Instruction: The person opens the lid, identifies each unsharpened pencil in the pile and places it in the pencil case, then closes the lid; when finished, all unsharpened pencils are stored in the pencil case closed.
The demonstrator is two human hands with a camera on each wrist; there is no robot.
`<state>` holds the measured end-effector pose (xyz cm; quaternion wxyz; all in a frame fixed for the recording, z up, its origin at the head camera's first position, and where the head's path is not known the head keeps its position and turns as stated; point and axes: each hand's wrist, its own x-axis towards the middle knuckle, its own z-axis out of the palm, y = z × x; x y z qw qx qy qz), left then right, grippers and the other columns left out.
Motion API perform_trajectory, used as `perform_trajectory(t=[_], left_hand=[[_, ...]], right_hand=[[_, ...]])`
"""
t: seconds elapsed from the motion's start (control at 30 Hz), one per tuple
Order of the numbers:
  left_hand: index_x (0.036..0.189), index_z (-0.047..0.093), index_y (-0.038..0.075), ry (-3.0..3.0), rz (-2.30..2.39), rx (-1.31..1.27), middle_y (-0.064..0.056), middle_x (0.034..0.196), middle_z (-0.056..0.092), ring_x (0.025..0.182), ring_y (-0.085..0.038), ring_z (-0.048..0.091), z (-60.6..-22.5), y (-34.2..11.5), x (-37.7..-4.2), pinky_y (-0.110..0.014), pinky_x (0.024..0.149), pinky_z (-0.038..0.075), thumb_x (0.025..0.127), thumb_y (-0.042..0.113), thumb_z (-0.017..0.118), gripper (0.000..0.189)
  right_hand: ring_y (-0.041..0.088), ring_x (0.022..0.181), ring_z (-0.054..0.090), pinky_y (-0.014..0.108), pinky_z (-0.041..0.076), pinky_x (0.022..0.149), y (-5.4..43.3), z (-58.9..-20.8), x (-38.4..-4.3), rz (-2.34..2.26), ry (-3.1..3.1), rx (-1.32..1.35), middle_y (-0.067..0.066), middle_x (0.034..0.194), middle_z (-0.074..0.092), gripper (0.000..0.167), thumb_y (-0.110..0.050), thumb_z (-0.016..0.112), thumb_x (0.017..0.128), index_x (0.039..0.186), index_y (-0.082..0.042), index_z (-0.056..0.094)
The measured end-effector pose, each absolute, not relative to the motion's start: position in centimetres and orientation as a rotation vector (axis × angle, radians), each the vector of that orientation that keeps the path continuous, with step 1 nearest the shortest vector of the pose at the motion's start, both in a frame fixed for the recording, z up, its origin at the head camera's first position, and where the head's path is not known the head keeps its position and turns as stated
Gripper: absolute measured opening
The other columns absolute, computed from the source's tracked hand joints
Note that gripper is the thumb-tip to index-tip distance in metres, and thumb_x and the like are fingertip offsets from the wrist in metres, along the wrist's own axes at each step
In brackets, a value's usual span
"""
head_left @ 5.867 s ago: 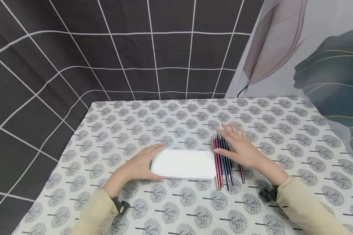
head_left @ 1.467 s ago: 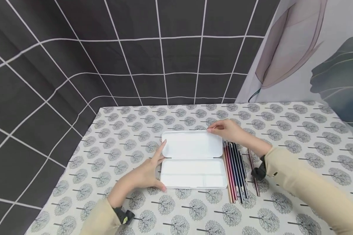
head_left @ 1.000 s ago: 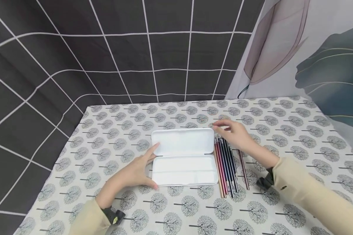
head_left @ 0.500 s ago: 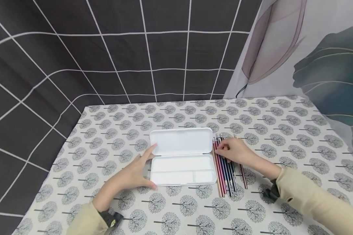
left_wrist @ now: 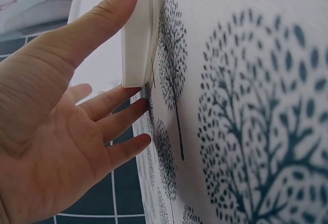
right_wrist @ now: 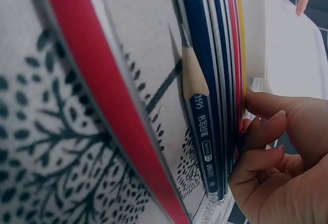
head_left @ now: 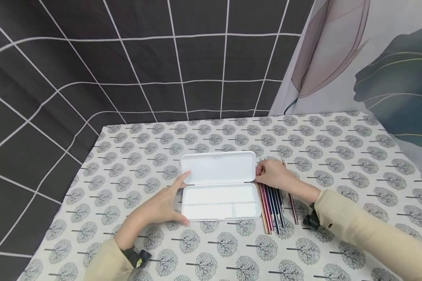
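Note:
A white pencil case [head_left: 220,195] lies open on the table, lid folded back, with divided compartments in its base. My left hand [head_left: 163,205] is spread at its left side. The thumb rests by the front corner and the index finger touches the lid, as the left wrist view [left_wrist: 66,116] also shows. Right of the case lies a row of pencils [head_left: 272,207], gold, red and dark blue. My right hand [head_left: 276,173] has curled fingers at their far ends. In the right wrist view the thumb and fingers [right_wrist: 264,129] pinch at the gold pencil [right_wrist: 240,39], partly hidden.
A single dark red pencil [head_left: 293,208] lies apart, right of the row. The tablecloth [head_left: 197,253] has a tree print. Behind the table hangs a dark gridded cloth [head_left: 204,58], and a printed curtain [head_left: 337,70] at right.
The case, closed at first, now stands open. My right hand has moved from the lid to the pencils, shifting to the row's left edge. My left hand stays at the case's left side.

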<state>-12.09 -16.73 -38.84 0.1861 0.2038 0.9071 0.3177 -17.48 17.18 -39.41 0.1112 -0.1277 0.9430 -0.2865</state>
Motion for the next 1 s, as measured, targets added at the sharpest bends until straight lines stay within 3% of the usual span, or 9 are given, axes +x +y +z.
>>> perform_trajectory(t=[0.2,0.33,0.47,0.53,0.6,0.67,0.73,0.83,1.0], left_hand=[[0.151,0.005,0.026,2.564,0.889,0.559,-0.01,0.136,0.049,0.117,-0.032,0.051,-38.8,-16.8,-12.0,-0.05,0.102,0.039,0.049,0.04,0.088,0.132],[0.15,0.006,0.026,2.559,0.897,0.553,-0.009,0.136,0.05,0.116,-0.031,0.052,-39.0,-16.9,-11.9,-0.049,0.102,0.039,0.049,0.04,0.088,0.131],[0.15,0.006,0.025,2.557,0.907,0.556,-0.01,0.136,0.05,0.118,-0.032,0.051,-39.0,-16.9,-12.0,-0.05,0.103,0.038,0.049,0.042,0.088,0.131],[0.151,0.006,0.025,2.56,0.904,0.558,-0.01,0.136,0.049,0.117,-0.032,0.051,-39.1,-16.9,-12.1,-0.05,0.102,0.038,0.05,0.043,0.088,0.131],[0.151,0.006,0.026,2.567,0.896,0.567,-0.01,0.137,0.049,0.117,-0.031,0.051,-39.1,-16.9,-12.2,-0.05,0.102,0.038,0.049,0.044,0.087,0.131],[0.151,0.006,0.026,2.573,0.892,0.574,-0.009,0.137,0.049,0.117,-0.031,0.052,-39.1,-17.0,-12.3,-0.049,0.102,0.039,0.049,0.043,0.088,0.132],[0.151,0.006,0.026,2.58,0.891,0.581,-0.009,0.136,0.049,0.117,-0.031,0.051,-39.0,-17.0,-12.4,-0.049,0.102,0.039,0.048,0.042,0.088,0.132],[0.15,0.006,0.027,2.581,0.891,0.584,-0.009,0.137,0.048,0.122,-0.034,0.047,-39.1,-17.0,-12.4,-0.052,0.104,0.035,0.049,0.042,0.088,0.131],[0.15,0.003,0.028,2.562,0.928,0.57,-0.01,0.139,0.045,0.131,-0.037,0.036,-39.3,-17.0,-12.2,-0.056,0.109,0.024,0.049,0.042,0.088,0.132]], right_hand=[[0.012,0.054,0.049,0.024,0.044,0.054,17.1,-39.6,-17.7,-0.826,2.785,-0.37,0.001,0.064,0.059,0.015,-0.014,0.073,0.074,0.065,-0.007,0.064],[0.01,0.048,0.047,0.022,0.041,0.048,17.0,-39.8,-17.7,-0.812,2.784,-0.37,0.0,0.057,0.058,0.02,-0.015,0.072,0.074,0.058,-0.008,0.063],[0.009,0.045,0.045,0.021,0.04,0.046,17.4,-39.8,-17.8,-0.875,2.726,-0.29,0.0,0.056,0.059,0.02,-0.019,0.07,0.078,0.063,-0.007,0.067],[0.01,0.047,0.049,0.025,0.045,0.052,17.9,-39.5,-17.8,-0.935,2.663,-0.207,0.001,0.06,0.062,0.019,-0.023,0.067,0.081,0.072,-0.006,0.07],[0.011,0.054,0.056,0.033,0.051,0.067,18.4,-39.0,-17.7,-1.004,2.588,-0.122,0.001,0.067,0.065,0.024,-0.027,0.064,0.085,0.083,-0.004,0.07],[0.013,0.061,0.062,0.041,0.049,0.083,19.0,-38.4,-17.7,-1.079,2.521,-0.056,0.001,0.071,0.067,0.029,-0.03,0.06,0.087,0.093,-0.003,0.069],[0.013,0.068,0.064,0.043,0.048,0.085,19.4,-37.8,-17.8,-1.158,2.482,-0.035,0.001,0.074,0.068,0.032,-0.03,0.057,0.089,0.099,-0.001,0.067],[0.015,0.07,0.063,0.036,0.052,0.075,19.9,-36.7,-17.8,-1.327,2.478,-0.033,0.002,0.074,0.067,0.034,-0.026,0.053,0.092,0.104,0.004,0.062],[0.022,0.063,0.062,0.027,0.054,0.055,19.4,-35.7,-17.5,-1.556,2.628,-0.222,0.009,0.074,0.065,0.025,-0.019,0.05,0.095,0.098,0.005,0.058]])
